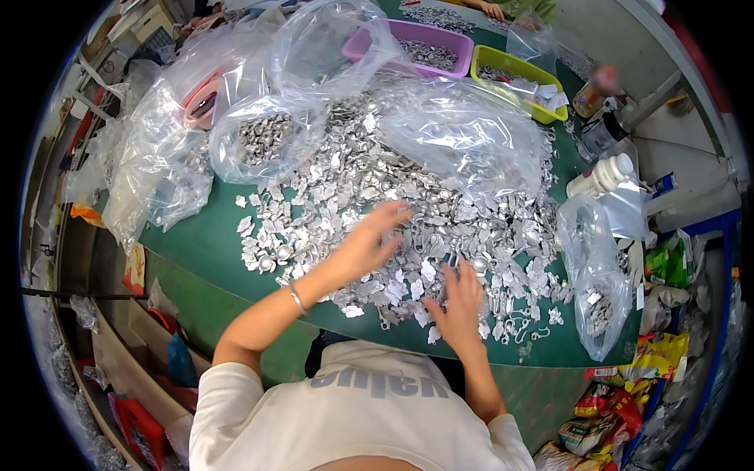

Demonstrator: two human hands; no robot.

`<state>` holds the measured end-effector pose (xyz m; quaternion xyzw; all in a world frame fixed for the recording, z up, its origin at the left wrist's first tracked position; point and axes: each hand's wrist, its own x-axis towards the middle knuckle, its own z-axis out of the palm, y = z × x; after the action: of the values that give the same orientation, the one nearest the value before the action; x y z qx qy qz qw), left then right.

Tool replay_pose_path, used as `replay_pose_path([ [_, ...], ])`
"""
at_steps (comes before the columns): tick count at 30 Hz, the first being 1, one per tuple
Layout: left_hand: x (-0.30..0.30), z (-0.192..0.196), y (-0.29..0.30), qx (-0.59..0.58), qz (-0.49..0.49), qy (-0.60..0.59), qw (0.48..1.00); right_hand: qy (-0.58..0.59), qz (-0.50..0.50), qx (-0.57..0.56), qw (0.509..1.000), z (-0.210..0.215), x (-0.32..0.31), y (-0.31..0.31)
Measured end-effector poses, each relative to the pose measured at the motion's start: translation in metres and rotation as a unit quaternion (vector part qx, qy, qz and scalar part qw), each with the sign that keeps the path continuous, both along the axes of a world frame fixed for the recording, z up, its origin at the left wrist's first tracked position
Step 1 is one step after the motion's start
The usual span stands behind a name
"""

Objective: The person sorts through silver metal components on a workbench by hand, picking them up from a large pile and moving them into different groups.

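A broad heap of small silvery metal pieces (314, 224) is spread over the green table (220, 208). Some are flat and leaf-shaped, others look like little clasps or hooks. My left hand (365, 245) hovers at the middle of the heap, fingers stretched and apart, a bracelet on its wrist. Closer to the table's front edge, my right hand (459, 304) is over the pieces with its thumb spread away from the fingers. I see nothing held in either hand, though the fingertips are slightly blurred. Clear plastic sheeting (463, 129) covers the far part of the heap.
Farther back stand a purple basin (463, 55) and a yellow-green basin (561, 110), both holding metal pieces. Clear bags with pieces lie left (267, 145) and right (601, 310). A white bottle (601, 177) stands at the right edge. Another person's hand (495, 11) shows across the table.
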<state>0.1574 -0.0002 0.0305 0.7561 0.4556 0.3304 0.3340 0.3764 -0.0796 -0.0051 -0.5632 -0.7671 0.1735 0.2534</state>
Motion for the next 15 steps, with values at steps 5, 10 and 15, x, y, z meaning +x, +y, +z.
replay_pose_path([
  [5, 0.027, -0.018, -0.019, 0.106, -0.081, 0.26, 0.956, -0.041, 0.127, 0.026, 0.991, 0.004, -0.024, -0.002],
  [10, 0.008, -0.027, -0.03, 0.139, -0.059, 0.266, 0.952, -0.045, 0.206, 0.056, 0.976, 0.004, -0.032, -0.003],
  [15, -0.012, -0.019, -0.044, 0.145, -0.017, 0.23, 0.962, 0.009, 0.273, 0.023, 0.962, -0.004, -0.049, -0.011],
])
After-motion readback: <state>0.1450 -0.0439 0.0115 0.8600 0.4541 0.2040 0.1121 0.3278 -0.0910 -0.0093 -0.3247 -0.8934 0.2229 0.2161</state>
